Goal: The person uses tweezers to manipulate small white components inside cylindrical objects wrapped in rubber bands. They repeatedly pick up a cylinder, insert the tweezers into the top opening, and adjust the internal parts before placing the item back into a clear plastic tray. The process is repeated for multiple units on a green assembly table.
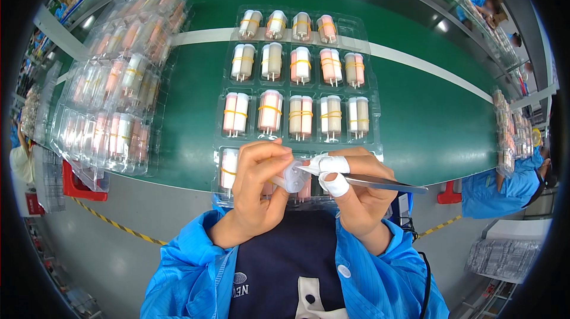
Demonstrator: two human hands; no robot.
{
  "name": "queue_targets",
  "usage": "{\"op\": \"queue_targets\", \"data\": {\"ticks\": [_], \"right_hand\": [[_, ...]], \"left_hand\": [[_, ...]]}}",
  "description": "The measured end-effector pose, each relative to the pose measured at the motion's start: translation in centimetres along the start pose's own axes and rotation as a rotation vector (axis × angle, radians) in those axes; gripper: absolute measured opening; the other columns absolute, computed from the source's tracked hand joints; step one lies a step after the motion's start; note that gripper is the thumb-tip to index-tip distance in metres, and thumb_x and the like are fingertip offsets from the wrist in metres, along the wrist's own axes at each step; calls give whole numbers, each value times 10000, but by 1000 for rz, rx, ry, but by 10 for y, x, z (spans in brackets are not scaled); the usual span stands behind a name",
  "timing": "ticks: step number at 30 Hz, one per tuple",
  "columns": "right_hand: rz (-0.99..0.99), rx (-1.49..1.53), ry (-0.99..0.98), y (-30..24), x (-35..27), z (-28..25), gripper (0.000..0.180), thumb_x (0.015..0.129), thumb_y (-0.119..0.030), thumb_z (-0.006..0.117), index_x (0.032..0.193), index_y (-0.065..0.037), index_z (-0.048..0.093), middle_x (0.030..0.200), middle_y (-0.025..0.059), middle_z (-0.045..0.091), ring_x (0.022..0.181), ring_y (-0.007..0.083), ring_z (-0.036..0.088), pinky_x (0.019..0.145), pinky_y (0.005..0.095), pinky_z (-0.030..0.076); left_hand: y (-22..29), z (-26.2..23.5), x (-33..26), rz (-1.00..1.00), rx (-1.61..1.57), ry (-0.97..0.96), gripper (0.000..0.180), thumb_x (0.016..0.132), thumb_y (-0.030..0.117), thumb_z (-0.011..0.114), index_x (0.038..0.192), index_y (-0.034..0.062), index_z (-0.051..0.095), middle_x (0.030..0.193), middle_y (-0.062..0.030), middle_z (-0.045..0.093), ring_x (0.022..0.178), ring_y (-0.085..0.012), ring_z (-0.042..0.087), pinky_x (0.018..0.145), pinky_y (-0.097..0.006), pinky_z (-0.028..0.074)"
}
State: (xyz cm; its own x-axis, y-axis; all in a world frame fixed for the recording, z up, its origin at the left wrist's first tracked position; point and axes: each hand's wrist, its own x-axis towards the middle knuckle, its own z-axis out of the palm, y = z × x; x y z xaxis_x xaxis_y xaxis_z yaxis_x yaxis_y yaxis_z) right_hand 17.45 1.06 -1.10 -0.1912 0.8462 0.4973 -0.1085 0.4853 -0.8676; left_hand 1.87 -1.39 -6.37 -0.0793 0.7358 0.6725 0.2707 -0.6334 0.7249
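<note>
My left hand (255, 185) is closed round a translucent whitish cylindrical part (293, 177), its round end turned toward my right hand. My right hand (365, 191) grips metal tweezers (389, 183), with white wraps on two of its fingers. The tweezer tips meet the rim of the part's round end, or come very near it. Beneath both hands lies a clear plastic tray (375, 132) with rows of paired cylinders (300, 116) in white, pink and grey. Yellow rubber bands bind the pairs, and metal pins stick out of their near ends. My hands partly cover the nearest row.
Stacked clear trays of similar cylinders (110, 81) stand at the left of the green table (427, 117). More filled trays (512, 129) sit at the far right, beside a person in blue (499, 191). Red stools (83, 183) and piled empty trays (504, 253) stand beyond the table.
</note>
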Motion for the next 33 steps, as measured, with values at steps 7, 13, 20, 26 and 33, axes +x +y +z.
{"op": "queue_targets", "data": {"ticks": [7,13,20,26,33], "right_hand": [[28,83,3,2,-2,0,148,812,5,655,958,31,645,880,157,645,628,127,618,518,224,484],[5,45,20,5,-2,-1,150,809,6,659,956,32,644,891,159,647,634,126,615,527,221,479],[6,64,33,8,-5,-1,147,815,8,651,960,31,643,879,155,649,618,117,610,527,216,477],[11,53,17,6,-3,0,139,808,23,646,946,37,640,860,161,648,603,119,614,505,214,473],[-56,-101,-58,1,5,-2,133,782,55,635,914,36,645,844,149,641,568,120,605,472,222,459]], "left_hand": [[-1,-1,0,2,33,-1,479,647,-124,637,1096,7,533,1044,-179,542,937,-310,547,784,-377,467],[1,-1,3,19,58,0,484,634,-133,624,1090,10,544,1038,-179,542,931,-309,546,769,-368,465],[1,-1,2,27,76,-6,503,613,-150,596,1087,9,546,1031,-180,543,920,-309,542,757,-369,465],[2,-1,1,-4,69,-17,524,590,-163,577,1084,7,545,1031,-176,546,920,-311,538,751,-371,465],[7,-4,8,31,150,-54,516,584,-160,571,1072,5,549,1025,-172,548,912,-313,531,738,-371,456]]}}
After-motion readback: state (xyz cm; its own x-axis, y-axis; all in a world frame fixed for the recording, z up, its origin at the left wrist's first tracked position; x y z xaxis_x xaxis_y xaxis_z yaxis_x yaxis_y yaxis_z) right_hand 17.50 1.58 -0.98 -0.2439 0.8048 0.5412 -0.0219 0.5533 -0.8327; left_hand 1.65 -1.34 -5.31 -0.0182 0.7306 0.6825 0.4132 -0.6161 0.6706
